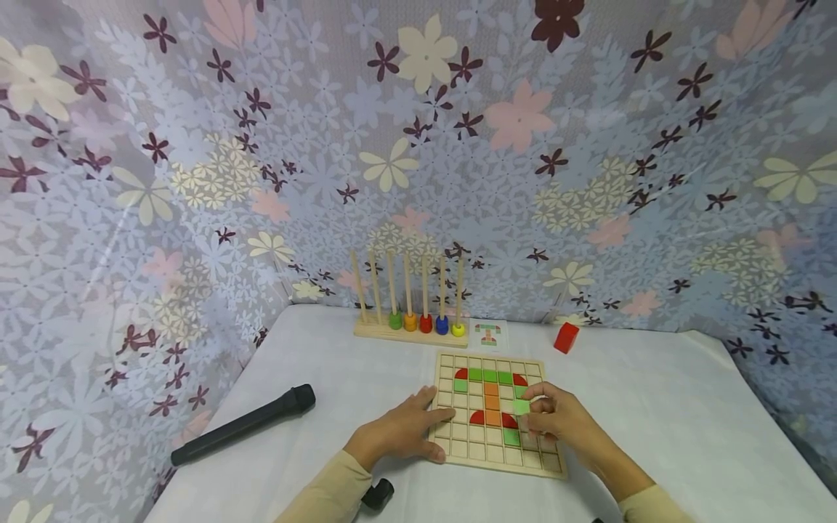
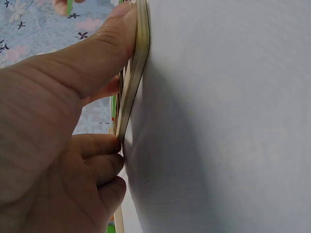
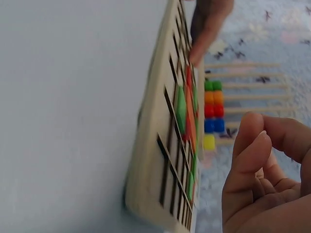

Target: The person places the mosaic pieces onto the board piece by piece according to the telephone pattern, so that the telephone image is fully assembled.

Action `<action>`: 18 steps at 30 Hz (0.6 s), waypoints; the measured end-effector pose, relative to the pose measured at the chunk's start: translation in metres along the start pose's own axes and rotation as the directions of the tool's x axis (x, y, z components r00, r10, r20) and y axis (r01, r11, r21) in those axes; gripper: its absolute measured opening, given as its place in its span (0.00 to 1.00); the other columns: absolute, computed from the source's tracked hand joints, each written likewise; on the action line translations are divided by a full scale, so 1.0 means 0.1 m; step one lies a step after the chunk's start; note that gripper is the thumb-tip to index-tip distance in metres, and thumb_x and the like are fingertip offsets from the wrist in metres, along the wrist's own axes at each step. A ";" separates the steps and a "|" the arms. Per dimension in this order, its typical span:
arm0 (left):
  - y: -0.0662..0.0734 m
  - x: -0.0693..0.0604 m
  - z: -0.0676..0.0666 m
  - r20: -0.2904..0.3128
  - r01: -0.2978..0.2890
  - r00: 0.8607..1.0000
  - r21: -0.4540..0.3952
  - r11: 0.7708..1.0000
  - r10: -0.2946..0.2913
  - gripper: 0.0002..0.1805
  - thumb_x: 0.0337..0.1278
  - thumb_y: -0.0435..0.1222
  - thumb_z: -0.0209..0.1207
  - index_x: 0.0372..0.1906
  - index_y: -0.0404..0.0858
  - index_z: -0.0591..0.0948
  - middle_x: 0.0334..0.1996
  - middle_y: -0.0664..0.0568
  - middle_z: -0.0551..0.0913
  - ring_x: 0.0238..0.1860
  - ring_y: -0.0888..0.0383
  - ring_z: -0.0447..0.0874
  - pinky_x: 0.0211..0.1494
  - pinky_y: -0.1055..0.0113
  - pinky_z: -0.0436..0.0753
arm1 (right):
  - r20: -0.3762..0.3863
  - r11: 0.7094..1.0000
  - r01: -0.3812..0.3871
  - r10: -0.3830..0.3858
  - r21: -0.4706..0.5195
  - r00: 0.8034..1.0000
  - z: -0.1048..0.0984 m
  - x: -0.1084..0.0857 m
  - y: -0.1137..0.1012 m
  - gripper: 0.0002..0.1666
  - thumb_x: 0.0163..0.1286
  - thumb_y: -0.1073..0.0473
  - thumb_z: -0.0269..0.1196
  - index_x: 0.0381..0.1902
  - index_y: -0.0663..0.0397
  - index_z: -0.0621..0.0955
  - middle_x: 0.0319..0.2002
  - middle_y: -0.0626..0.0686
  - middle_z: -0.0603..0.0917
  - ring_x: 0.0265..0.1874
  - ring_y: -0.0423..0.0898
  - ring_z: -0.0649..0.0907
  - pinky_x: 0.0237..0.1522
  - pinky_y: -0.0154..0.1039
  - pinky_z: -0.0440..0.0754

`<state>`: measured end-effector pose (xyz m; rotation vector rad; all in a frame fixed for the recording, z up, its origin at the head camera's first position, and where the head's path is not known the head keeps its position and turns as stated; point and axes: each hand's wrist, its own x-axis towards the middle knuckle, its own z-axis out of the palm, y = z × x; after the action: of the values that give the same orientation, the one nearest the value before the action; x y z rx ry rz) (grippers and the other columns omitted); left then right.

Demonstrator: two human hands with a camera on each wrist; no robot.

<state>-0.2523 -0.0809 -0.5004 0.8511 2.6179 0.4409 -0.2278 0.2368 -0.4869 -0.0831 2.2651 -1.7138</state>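
Note:
A square wooden grid board (image 1: pixel 480 463) lies on the table in front of me. Red quarter-round tiles (image 1: pixel 477 418), orange tiles (image 1: pixel 492 403) and green tiles (image 1: pixel 489 375) sit in its cells. My left hand (image 1: pixel 402 427) rests against the board's left side; its thumb (image 2: pixel 114 36) touches the near corner and one finger reaches over the surface. Above the right part of the board, my right hand (image 1: pixel 556 418) pinches a small green tile (image 2: pixel 69 7) between thumb and finger. In the right wrist view the fingertips meet, and the tile is hidden.
Behind the board stands a wooden peg stand (image 1: pixel 412 333) with coloured beads. A pattern card (image 1: pixel 489 334) lies beside it, and a red block (image 1: pixel 566 338) sits farther right. A black stick-like object (image 1: pixel 245 425) lies at left; a short black piece (image 1: pixel 378 494) is near my left forearm.

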 end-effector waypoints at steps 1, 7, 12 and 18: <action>0.00 0.00 0.00 0.000 0.001 1.000 -0.001 1.000 -0.001 0.44 0.52 0.57 0.69 0.76 0.59 0.68 0.82 0.44 0.51 0.82 0.46 0.47 0.80 0.51 0.59 | 0.014 1.000 0.006 -0.005 -0.008 1.000 0.04 0.02 0.01 0.29 0.66 0.61 0.70 0.60 0.66 0.71 0.32 0.52 0.80 0.27 0.48 0.83 0.25 0.37 0.78; 0.00 0.00 0.01 -0.002 0.003 1.000 0.005 1.000 -0.003 0.44 0.52 0.57 0.70 0.76 0.59 0.69 0.82 0.44 0.52 0.82 0.46 0.47 0.80 0.52 0.59 | 0.075 0.985 0.085 -0.074 -0.153 0.994 0.28 0.11 0.04 0.23 0.64 0.64 0.70 0.52 0.65 0.75 0.31 0.52 0.76 0.23 0.43 0.76 0.21 0.32 0.73; -0.01 0.01 0.01 0.000 0.008 1.000 0.003 1.000 -0.008 0.44 0.52 0.58 0.69 0.76 0.60 0.68 0.82 0.45 0.52 0.82 0.46 0.48 0.79 0.52 0.60 | 0.045 0.876 0.150 -0.146 -0.458 0.988 0.46 0.13 0.06 0.16 0.57 0.64 0.74 0.40 0.53 0.79 0.28 0.48 0.74 0.28 0.43 0.73 0.27 0.34 0.71; 0.00 -0.01 0.00 -0.001 0.012 1.000 -0.010 1.000 -0.012 0.44 0.52 0.58 0.69 0.76 0.61 0.68 0.82 0.46 0.51 0.82 0.46 0.47 0.79 0.51 0.61 | 0.026 0.822 0.155 -0.169 -0.548 0.985 0.56 0.10 0.03 0.16 0.52 0.68 0.72 0.35 0.51 0.79 0.26 0.47 0.73 0.27 0.43 0.72 0.28 0.35 0.68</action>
<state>-0.2520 -0.0812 -0.5002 0.8317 2.6184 0.4509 -0.2218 0.1836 -0.5052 -0.3908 2.7666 -1.0711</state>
